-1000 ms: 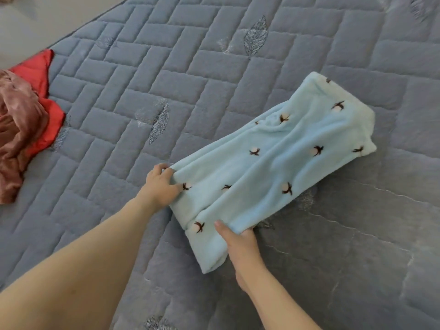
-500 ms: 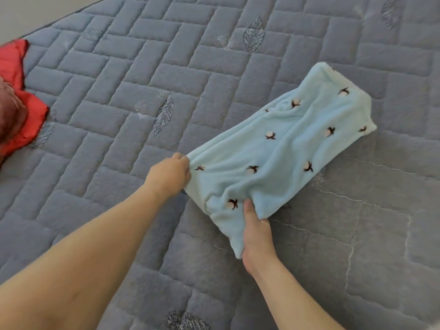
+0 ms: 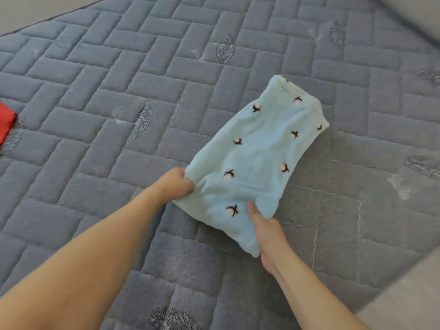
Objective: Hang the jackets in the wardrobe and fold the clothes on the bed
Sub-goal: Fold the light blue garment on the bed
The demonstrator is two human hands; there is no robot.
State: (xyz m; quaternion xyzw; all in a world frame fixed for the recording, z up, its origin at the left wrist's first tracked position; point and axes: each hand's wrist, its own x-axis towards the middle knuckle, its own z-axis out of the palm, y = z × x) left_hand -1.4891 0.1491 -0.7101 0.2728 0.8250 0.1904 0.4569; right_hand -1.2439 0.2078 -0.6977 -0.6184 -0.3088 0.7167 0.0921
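— On the bed (image 3: 95, 120), how many garments?
— Two: one light-blue fleece garment (image 3: 257, 158), folded, mid-quilt, and one red cloth (image 3: 6, 126) at the left edge.
— Grips?
— Left hand (image 3: 177, 183) clenches its near-left edge; right hand (image 3: 264, 225) pinches the near-right edge, thumb on top.

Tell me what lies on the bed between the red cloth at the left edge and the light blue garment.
Head view: between the red cloth and the light blue garment, only bare grey quilt with a leaf print; no other clothes.
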